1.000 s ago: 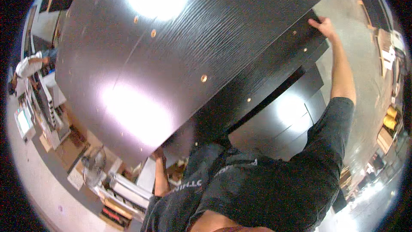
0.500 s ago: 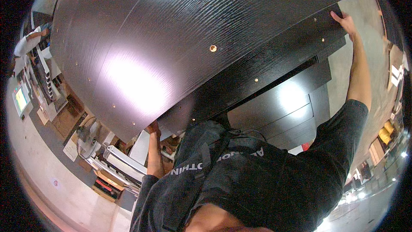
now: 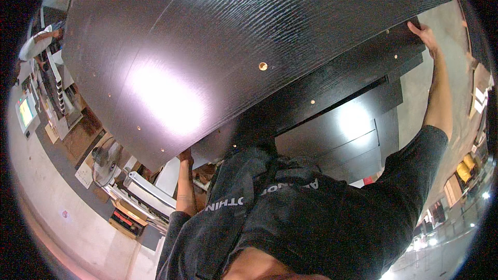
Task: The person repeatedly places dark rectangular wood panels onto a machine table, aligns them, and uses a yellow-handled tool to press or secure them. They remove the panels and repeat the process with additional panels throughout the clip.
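A large black wood-grain panel (image 3: 228, 31) with several drilled holes fills the upper part of the view. Under its near edge shows another black panel (image 3: 332, 91), also drilled along its length. My right hand (image 3: 426, 36) grips the right end of this lower panel, thumb on top and the other fingers mostly hidden. At the lower left, my left hand (image 3: 185, 155) is closed at the near edge of the panels, its fingertips hidden beneath. How the two panels touch I cannot tell.
More dark panels (image 3: 337, 135) lie lower down, close to my body. On the left stand a fan (image 3: 105, 163), a long white rail (image 3: 150, 189) and a machine with a lit screen (image 3: 25, 113). Another person (image 3: 39, 44) is at the far left. Yellow objects (image 3: 466, 168) sit at the right.
The black panels have shifted slightly to the right and toward me. My right hand has moved along with them, while my left hand has hardly moved.
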`<state>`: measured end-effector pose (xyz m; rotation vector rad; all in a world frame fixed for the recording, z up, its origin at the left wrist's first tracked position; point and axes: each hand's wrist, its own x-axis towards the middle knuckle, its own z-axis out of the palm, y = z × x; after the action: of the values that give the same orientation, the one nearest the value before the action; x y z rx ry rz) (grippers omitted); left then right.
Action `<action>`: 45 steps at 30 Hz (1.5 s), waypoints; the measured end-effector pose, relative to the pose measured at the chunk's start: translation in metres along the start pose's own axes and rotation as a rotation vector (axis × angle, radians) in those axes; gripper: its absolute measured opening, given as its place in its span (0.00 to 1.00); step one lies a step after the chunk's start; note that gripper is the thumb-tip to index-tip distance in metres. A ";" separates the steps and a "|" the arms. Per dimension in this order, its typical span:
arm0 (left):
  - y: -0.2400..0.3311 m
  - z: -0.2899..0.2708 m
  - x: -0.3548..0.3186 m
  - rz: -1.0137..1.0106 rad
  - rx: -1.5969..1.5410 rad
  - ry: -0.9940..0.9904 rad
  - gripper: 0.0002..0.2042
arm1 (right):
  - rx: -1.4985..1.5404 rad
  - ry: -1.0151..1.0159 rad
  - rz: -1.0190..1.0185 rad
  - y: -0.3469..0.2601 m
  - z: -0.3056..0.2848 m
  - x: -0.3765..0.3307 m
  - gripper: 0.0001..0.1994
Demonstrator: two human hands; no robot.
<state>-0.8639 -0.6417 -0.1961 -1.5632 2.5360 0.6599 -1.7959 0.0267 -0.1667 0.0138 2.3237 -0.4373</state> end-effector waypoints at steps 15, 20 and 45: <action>-0.058 0.021 -0.022 -0.119 0.511 -0.435 0.21 | 0.109 0.037 -0.022 -0.012 0.005 -0.010 0.41; -0.058 0.024 -0.028 -0.119 0.436 -0.402 0.20 | 0.082 -0.019 -0.032 -0.013 0.004 0.000 0.38; 0.008 0.066 -0.042 -0.175 0.100 -0.230 0.20 | 0.761 0.589 0.330 -0.018 0.160 -0.136 0.28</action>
<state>-0.8603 -0.5766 -0.2410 -1.5542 2.2033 0.6393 -1.5920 -0.0244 -0.1719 0.9902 2.4783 -1.2396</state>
